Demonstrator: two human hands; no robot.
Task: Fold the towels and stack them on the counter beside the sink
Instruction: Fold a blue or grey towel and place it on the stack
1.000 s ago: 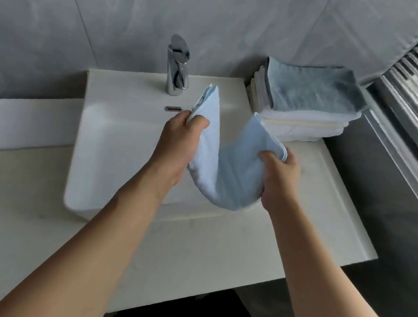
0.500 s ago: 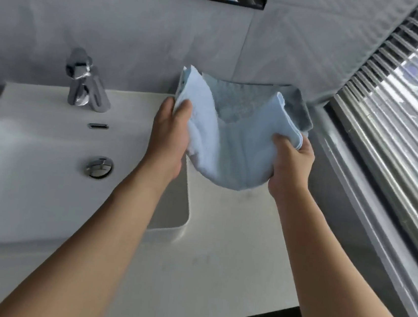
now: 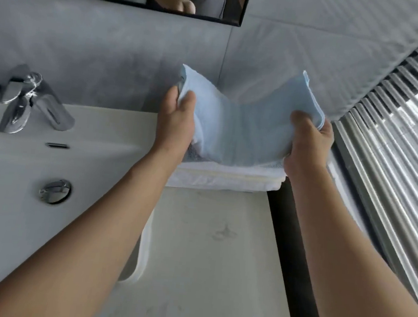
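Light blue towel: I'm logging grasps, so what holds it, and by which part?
Both hands: the left hand grips the light blue towel at its left end, the right hand at its right end, above the stack of towels.

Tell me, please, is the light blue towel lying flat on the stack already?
No, the light blue towel sags between the left hand and right hand, which grip its raised ends above the stack.

soft terry towel [image 3: 246,134] (pale blue), glossy chrome faucet [image 3: 32,103], matt counter [image 3: 208,248].

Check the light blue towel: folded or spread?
Folded: light blue towel sags doubled between left hand and right hand.
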